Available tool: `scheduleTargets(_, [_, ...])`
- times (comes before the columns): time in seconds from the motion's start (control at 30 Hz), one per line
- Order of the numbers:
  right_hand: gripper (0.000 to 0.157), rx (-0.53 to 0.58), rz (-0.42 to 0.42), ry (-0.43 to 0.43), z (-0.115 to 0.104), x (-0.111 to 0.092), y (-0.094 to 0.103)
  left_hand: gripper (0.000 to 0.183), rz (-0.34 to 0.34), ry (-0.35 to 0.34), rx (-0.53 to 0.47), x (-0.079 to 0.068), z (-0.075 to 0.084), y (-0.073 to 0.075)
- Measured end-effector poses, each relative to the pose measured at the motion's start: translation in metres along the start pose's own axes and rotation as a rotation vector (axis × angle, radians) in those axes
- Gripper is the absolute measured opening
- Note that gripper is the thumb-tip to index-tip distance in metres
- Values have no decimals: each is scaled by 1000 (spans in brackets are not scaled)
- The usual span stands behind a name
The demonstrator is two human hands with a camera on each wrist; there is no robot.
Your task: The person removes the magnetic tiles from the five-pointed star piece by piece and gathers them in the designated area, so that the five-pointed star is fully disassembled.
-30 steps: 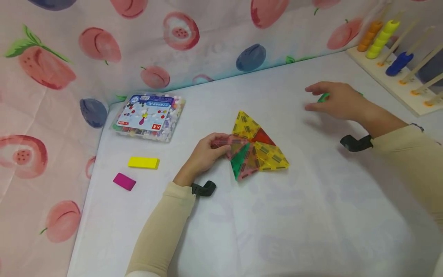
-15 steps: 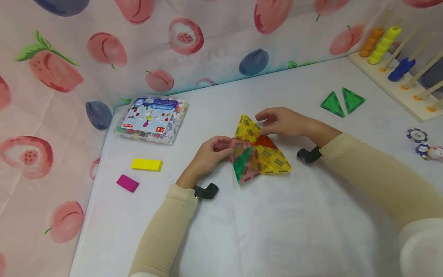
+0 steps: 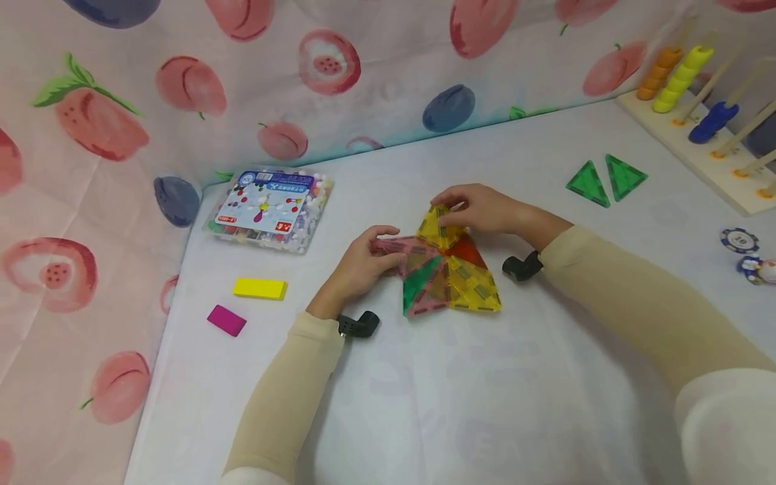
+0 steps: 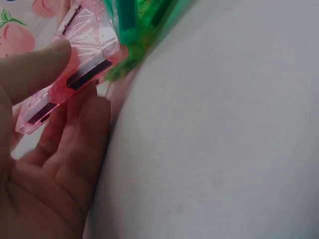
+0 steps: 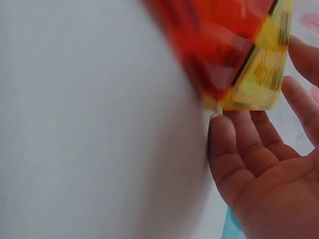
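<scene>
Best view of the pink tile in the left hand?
Left wrist: the pink tile is close-up, dark edge strips clear. Head shows it small, partly hidden by the left hand; right wrist doesn't show it.

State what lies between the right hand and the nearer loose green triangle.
The head view shows only bare white tabletop between the right hand and that green triangle.

Seen through the clear yellow tile (image 5: pixel 261 74) are pale reflections and dark strips, and up against its left side sits a red tile (image 5: pixel 214 45), partly blurred. The right hand (image 5: pixel 271 179) has three fingertips (image 5: pixel 223 129) at the yellow tile's lower edge and two more digits along its right edge; the white worktop (image 5: pixel 89 124) spreads to its left, and a teal patch (image 5: pixel 232 226) shows well below it.
</scene>
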State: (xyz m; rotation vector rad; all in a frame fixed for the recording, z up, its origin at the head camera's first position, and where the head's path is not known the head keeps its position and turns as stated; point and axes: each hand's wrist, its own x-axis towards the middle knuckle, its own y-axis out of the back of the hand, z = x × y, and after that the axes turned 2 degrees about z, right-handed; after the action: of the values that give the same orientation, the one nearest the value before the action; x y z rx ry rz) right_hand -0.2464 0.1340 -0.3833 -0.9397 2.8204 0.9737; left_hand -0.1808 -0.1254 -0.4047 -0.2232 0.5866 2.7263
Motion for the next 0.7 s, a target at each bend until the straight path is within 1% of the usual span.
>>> scheduleTargets(0.1, [43,10,16,-47,6,-7,5,58,55,-15,19,2,2,4])
scheduleTargets(0.2, [43,22,30,-96,14,-15,10,61,81,6,14,-3,5,8])
scheduleTargets(0.27, [44,24,45,-121,18,-22,14,61,47,18,21,-10,9,10])
scheduleTargets(0.33, [47,22,64,-144,22,-30,16,60,-34,29,19,-18,12,11])
scheduleTargets(0.4, [48,20,80,-157,25,-38,18,61,-127,23,21,-24,13,9])
scheduleTargets(0.47, [49,16,94,-165,26,-45,18,61,-211,16,19,-28,13,5])
scheduleTargets(0.5, [49,22,99,-165,27,-49,18,60,-236,14,18,-29,13,2])
scheduleTargets(0.53, [49,28,104,-165,28,-51,17,58,-247,9,17,-29,12,-2])
scheduleTargets(0.6, [47,37,114,-162,29,-55,16,51,-240,4,23,-28,10,-7])
scheduleTargets(0.7, [42,50,126,-159,31,-61,17,43,-187,20,12,-23,8,-12])
